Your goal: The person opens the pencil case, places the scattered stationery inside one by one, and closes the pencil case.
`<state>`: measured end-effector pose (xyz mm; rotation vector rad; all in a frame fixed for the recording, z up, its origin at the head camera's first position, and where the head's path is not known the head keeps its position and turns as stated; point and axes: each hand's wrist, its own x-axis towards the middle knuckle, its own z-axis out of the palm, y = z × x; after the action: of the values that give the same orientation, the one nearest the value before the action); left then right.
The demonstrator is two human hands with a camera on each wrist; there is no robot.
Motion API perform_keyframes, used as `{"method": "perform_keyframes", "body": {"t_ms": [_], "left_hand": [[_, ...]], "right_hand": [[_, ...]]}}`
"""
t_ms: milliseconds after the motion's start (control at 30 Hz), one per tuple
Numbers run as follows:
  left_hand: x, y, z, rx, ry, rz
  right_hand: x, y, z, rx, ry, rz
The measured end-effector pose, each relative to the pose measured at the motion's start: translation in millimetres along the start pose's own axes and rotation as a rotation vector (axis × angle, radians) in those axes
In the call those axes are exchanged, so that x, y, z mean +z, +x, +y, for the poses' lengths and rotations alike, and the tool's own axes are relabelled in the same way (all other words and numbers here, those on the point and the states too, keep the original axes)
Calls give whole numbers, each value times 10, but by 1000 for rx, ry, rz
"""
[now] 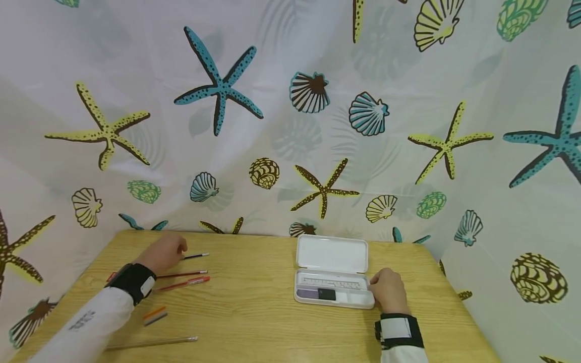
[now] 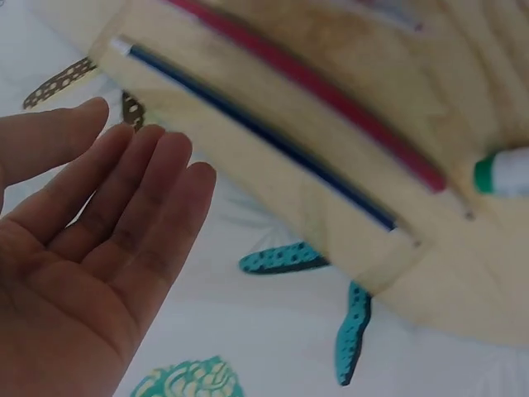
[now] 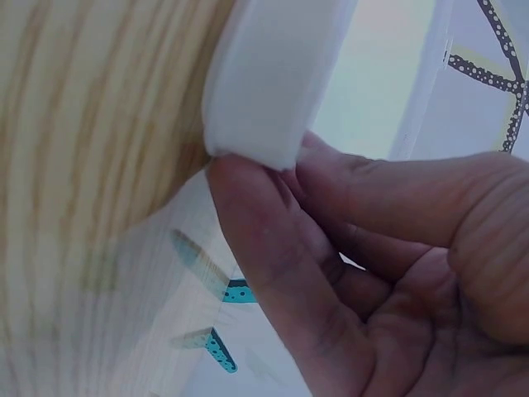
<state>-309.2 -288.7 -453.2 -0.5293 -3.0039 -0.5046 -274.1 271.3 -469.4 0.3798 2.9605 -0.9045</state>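
An open white pencil case [image 1: 331, 275] lies on the wooden table [image 1: 254, 312], its lid folded back. Inside are a pale ruler [image 1: 330, 283] and a dark block [image 1: 316, 293]. My right hand [image 1: 387, 290] pinches the case's right end; the right wrist view shows thumb and fingers [image 3: 273, 248] closed on the white corner [image 3: 273, 74]. My left hand [image 1: 162, 253] hovers at the table's far left by a dark pencil [image 1: 196, 256]. In the left wrist view that hand [image 2: 91, 273] is empty, palm up, fingers straight, beside the dark blue pencil [image 2: 256, 132] and a red one [image 2: 314, 83].
Left of centre lie a red pencil [image 1: 181, 275], a red pen [image 1: 183, 284], an orange-and-grey eraser [image 1: 155, 315] and a long wooden pencil [image 1: 152, 343]. A sea-life patterned curtain [image 1: 290, 126] hangs behind and beside the table. The table's back edge is near the left hand.
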Motion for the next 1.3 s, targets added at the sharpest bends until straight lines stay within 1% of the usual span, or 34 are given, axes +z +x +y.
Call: {"method": "perform_keyframes", "body": {"t_ms": [167, 200, 367, 500, 633, 800, 933, 1000, 1167, 1300], "left_hand": [[192, 28, -103, -82, -23, -44], [214, 35, -116, -89, -29, -49], [281, 53, -158, -95, -25, -49], [305, 34, -158, -71, 4, -39], [331, 8, -125, -53, 22, -15], [355, -38, -41, -65, 36, 16], [349, -58, 43, -78, 56, 19], [338, -61, 72, -71, 60, 22], [315, -28, 116, -45, 61, 32], [294, 60, 154, -30, 60, 30]], "right_hand": [[-3, 11, 7, 3, -1, 2], [-4, 9, 5, 4, -1, 1], [5, 1, 6, 2, -1, 1], [13, -2, 13, -5, 6, 0], [13, -2, 21, -12, 12, 7], [6, -2, 14, -19, 8, 13], [-5, 14, 12, -23, -5, 13], [-4, 20, 13, -21, -7, 13], [5, 1, 1, -7, 8, 10], [10, -11, 5, -10, 11, 12]]}}
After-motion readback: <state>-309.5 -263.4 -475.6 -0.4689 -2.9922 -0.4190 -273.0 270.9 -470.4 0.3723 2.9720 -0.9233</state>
